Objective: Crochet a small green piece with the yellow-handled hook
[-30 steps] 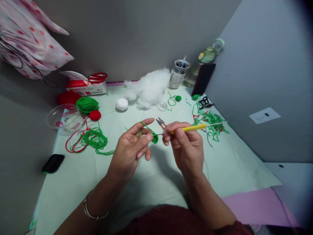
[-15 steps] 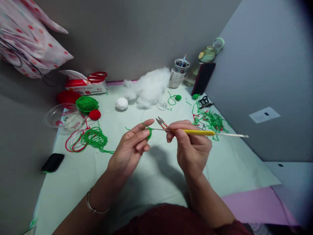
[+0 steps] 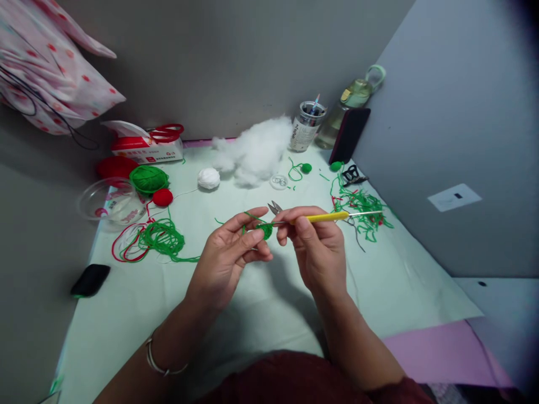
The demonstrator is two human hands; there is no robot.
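Note:
A small green crocheted piece (image 3: 265,230) is pinched between the thumb and fingers of my left hand (image 3: 225,255), with green yarn running over the raised index finger. My right hand (image 3: 320,247) grips a crochet hook by its yellow handle (image 3: 326,217); the hook's thin metal tip reaches the green piece, and its other metal end points right. Small thread snips (image 3: 275,207) lie just beyond my right fingers, partly hidden by them. Left of my left hand, loose green yarn (image 3: 164,235) lies in a tangle on the table.
White stuffing (image 3: 256,151) sits at the back beside a white yarn ball (image 3: 209,178). Green (image 3: 149,179) and red (image 3: 162,197) balls and a clear bowl (image 3: 107,205) are on the left. A pencil can (image 3: 307,126), bottle (image 3: 357,92), phone (image 3: 351,134) and yarn scraps (image 3: 366,210) stand or lie right.
My right hand and the hook have moved left, closer to my left hand. The green piece now shows more fully between the fingers, and the snips are more covered.

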